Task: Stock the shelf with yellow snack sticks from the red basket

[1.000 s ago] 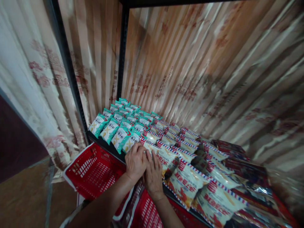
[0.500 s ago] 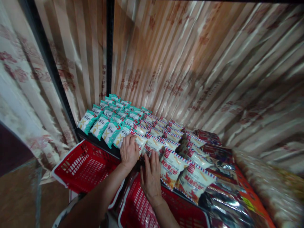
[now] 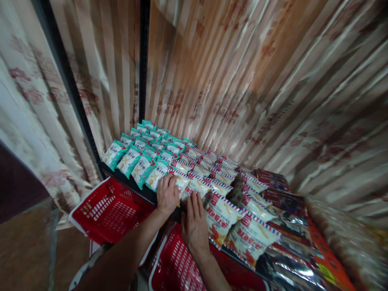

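My left hand [image 3: 167, 197] bends its fingers over the left side of a white snack bag [image 3: 182, 184] with a red-and-blue striped edge, in the front row of a shelf. Just to the right, my right hand [image 3: 195, 226] lays its stretched fingers against the front of a neighbouring striped snack bag [image 3: 197, 186]. Both palms face the shelf, so the thumbs and undersides are mostly hidden. Left of my hands stand rows of smaller teal-and-white snack bags [image 3: 142, 169]. More striped bags [image 3: 222, 216] lean in rows on the right.
Below the shelf edge [image 3: 130, 185] are a red basket [image 3: 91, 198] with a white rim and a second red basket [image 3: 174, 258]. Dark shiny packets [image 3: 287, 262] and a clear-wrapped package [image 3: 336, 226] lie at right. A black post [image 3: 144, 60] and pleated curtains [image 3: 212, 72] stand behind.
The view has shifted slightly, so the shelf sits a little further right. Both hands stay at the same front-row bags, which look slightly straighter beneath my right fingers.
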`<state>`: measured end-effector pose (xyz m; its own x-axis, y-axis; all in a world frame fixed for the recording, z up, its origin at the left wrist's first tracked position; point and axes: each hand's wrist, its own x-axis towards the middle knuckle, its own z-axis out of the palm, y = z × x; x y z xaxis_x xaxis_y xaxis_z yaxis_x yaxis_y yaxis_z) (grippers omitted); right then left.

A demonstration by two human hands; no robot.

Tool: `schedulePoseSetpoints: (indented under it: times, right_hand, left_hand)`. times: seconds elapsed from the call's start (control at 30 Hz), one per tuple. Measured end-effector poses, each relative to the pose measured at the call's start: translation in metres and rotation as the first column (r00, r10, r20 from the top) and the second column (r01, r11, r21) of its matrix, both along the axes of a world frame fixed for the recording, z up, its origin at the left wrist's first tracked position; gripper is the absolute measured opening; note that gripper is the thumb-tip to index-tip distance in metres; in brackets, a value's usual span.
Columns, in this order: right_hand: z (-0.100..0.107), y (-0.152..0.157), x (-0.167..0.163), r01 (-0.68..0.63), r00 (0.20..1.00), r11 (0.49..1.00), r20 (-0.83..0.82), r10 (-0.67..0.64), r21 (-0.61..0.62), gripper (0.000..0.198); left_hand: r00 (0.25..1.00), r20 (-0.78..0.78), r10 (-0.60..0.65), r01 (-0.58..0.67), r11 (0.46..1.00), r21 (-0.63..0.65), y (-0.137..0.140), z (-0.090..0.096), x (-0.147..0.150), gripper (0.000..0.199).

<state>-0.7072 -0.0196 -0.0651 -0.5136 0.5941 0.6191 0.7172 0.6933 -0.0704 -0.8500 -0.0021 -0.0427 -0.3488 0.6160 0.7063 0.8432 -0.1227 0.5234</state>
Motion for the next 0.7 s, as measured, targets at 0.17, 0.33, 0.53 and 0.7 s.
schedulePoseSetpoints:
  times: [0.17,0.33,0.53,0.7]
  right_hand:
    - [0.004,-0.001,0.000,-0.028,0.998,0.999,-0.057,0.026,-0.023,0.059]
    - [0.011,-0.011,0.006,-0.054,0.996,0.998,-0.070,0.053,-0.015,0.057]
    - [0.010,-0.033,0.028,0.033,0.997,0.999,-0.071,-0.032,0.005,0.056]
    - [0.005,-0.051,0.048,0.142,0.986,0.990,-0.090,-0.141,0.001,0.061]
  left_hand:
    - [1.000,-0.011,0.010,-0.010,1.000,-0.013,0.000,0.001,-0.002,0.032]
    - [0.999,-0.019,0.043,-0.042,0.999,0.013,-0.003,0.000,-0.002,0.033]
    - [0.999,-0.022,0.040,-0.039,0.999,0.032,-0.008,0.000,-0.005,0.031]
    - [0.998,-0.060,0.032,-0.031,0.999,0.029,-0.013,0.002,-0.006,0.032]
